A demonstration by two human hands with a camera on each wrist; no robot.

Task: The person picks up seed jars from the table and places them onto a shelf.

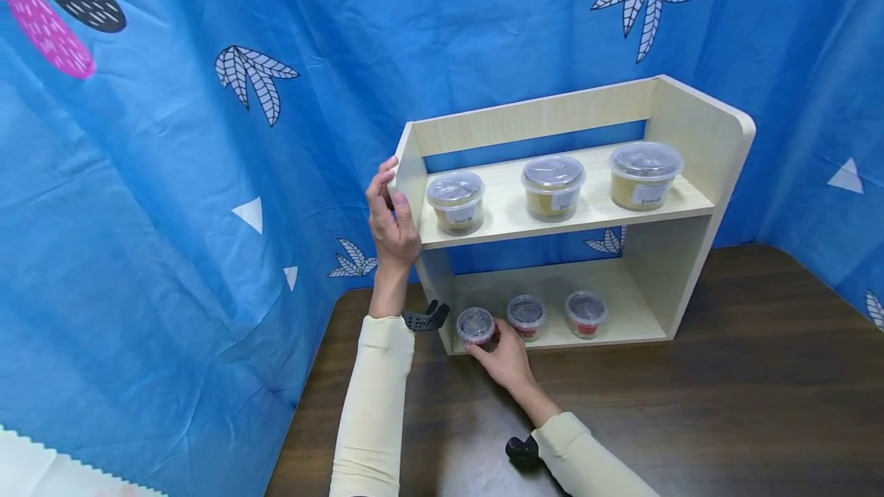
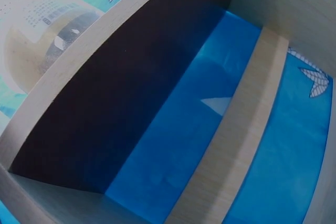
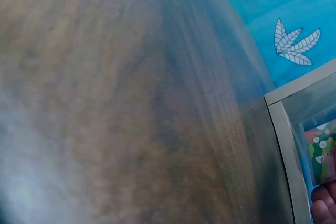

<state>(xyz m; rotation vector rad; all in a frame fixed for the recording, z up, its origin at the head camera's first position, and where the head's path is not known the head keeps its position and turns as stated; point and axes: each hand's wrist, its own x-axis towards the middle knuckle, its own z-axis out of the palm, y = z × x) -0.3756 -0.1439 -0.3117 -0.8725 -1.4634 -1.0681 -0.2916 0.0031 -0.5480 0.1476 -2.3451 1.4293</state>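
My left hand [image 1: 392, 221] holds the left side panel of a pale wooden two-tier shelf [image 1: 539, 112], at its front edge. Low at the front left, my right hand [image 1: 507, 359] grips a small round lidded cup [image 1: 476, 324] between thumb and fingers, at the lower tier's edge. In the right wrist view, fingertips [image 3: 324, 203] show beneath a clear container with a colourful print [image 3: 321, 148]. Two similar small cups with red contents, a middle one [image 1: 526, 313] and a right one [image 1: 586, 313], stand on the lower tier.
Three larger lidded tubs with yellowish contents, left [image 1: 456, 202], middle [image 1: 552, 186] and right [image 1: 645, 175], stand on the upper tier. The shelf stands on a dark wooden table [image 1: 780, 390]. A blue patterned curtain [image 1: 331, 21] hangs behind and at both sides.
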